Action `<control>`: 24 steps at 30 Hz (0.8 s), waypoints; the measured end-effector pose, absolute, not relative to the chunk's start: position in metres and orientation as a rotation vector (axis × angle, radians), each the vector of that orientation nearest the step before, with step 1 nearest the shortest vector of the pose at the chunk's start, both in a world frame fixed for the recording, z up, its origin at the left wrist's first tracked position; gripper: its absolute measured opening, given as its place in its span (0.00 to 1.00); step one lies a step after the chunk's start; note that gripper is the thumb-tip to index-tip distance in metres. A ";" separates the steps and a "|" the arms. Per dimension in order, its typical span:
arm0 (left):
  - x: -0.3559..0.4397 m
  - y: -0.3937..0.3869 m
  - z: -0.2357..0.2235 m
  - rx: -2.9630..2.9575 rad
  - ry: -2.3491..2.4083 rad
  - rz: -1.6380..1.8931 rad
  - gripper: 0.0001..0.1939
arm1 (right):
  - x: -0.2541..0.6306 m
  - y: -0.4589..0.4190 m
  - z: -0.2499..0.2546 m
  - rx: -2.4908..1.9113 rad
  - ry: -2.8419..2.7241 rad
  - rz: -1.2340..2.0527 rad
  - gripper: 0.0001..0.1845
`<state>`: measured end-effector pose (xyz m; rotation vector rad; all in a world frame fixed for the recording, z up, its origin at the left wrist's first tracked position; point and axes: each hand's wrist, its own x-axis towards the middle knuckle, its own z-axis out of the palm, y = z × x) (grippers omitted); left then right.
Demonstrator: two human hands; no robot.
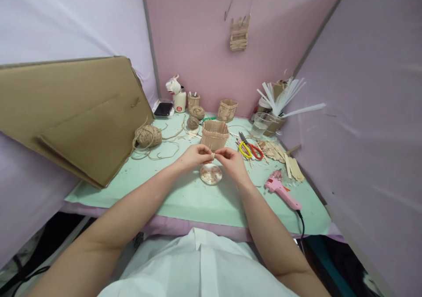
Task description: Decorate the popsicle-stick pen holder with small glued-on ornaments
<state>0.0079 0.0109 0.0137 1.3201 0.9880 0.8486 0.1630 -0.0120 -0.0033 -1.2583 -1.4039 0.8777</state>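
Note:
My left hand (198, 155) and my right hand (230, 157) meet over the middle of the table, fingertips pinched together. Between them is a small pale tan piece (213, 155); its kind is too small to make out. Just below the hands lies a round, mottled white-and-brown disc (211, 174). Directly behind them stands a basket made of wooden sticks (215, 134), with a braided rim; the fingers overlap its lower part from this view.
Right of my hands lie scissors (250, 150), wood scraps (272, 150) and a pink glue gun (281, 190) with its cord over the table edge. A twine ball (148, 136) and a large cardboard sheet (82, 117) are left. A plastic cup (260, 124) stands back right.

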 end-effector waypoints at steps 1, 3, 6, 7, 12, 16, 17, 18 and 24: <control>0.008 0.011 0.013 1.328 0.993 0.850 0.12 | 0.163 -0.012 -0.003 -1.262 -1.403 0.877 0.09; 0.008 0.011 0.012 1.350 1.006 0.854 0.12 | 0.162 -0.013 -0.003 -1.271 -1.399 0.868 0.09; 0.009 0.010 0.011 1.398 0.991 0.874 0.12 | 0.161 -0.014 -0.002 -1.274 -1.390 0.860 0.09; 0.009 0.010 0.011 1.411 0.980 0.883 0.13 | 0.160 -0.014 -0.002 -1.271 -1.385 0.863 0.09; 0.009 0.010 0.011 1.448 0.932 0.933 0.20 | 0.161 -0.014 -0.001 -1.254 -1.382 0.877 0.09; 0.009 0.012 0.008 1.522 0.941 0.995 0.23 | 0.164 -0.012 0.001 -1.273 -1.380 0.841 0.12; 0.009 0.012 0.007 1.536 0.943 1.005 0.24 | 0.164 -0.012 0.001 -1.275 -1.384 0.836 0.13; 0.010 0.013 0.005 1.548 0.945 1.008 0.24 | 0.165 -0.012 0.001 -1.275 -1.395 0.831 0.13; 0.011 0.013 0.002 1.562 0.938 0.977 0.24 | 0.166 -0.011 -0.001 -1.290 -1.498 0.840 0.10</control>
